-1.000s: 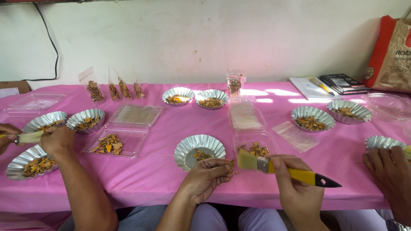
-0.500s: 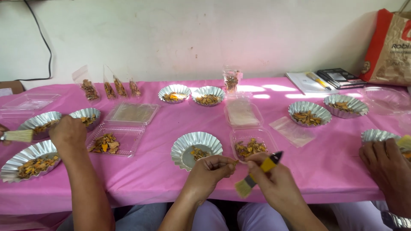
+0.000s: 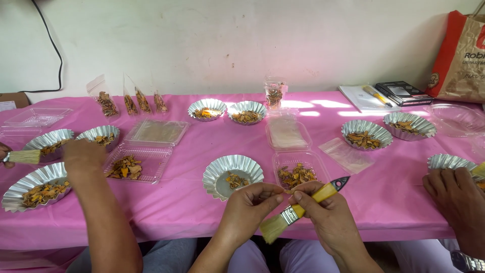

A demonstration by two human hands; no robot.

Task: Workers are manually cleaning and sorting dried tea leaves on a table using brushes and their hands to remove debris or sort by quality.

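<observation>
My right hand (image 3: pixel 326 217) grips a paintbrush (image 3: pixel 303 206) by its yellow handle. The bristles point down-left below the table edge and the black handle tip points up-right. My left hand (image 3: pixel 248 208) is beside it, its fingertips pinched on a small dried piece (image 3: pixel 287 191) right against my right thumb. Just beyond my hands stand a fluted foil dish (image 3: pixel 233 175) with a few orange-brown pieces and a clear plastic tray (image 3: pixel 297 169) holding more of them.
The pink-covered table (image 3: pixel 192 202) carries several foil dishes of dried pieces, an open clear box (image 3: pixel 144 151), small bags and a jar (image 3: pixel 274 93). Another person's hand (image 3: pixel 83 154) reaches in at left, another's hand (image 3: pixel 457 194) at right. Books and a paper bag (image 3: pixel 462 55) sit far right.
The brush swung from lying level with its bristles over the clear tray to bristles hanging down-left. My hands came together at the table edge. The left person's arm shifted slightly.
</observation>
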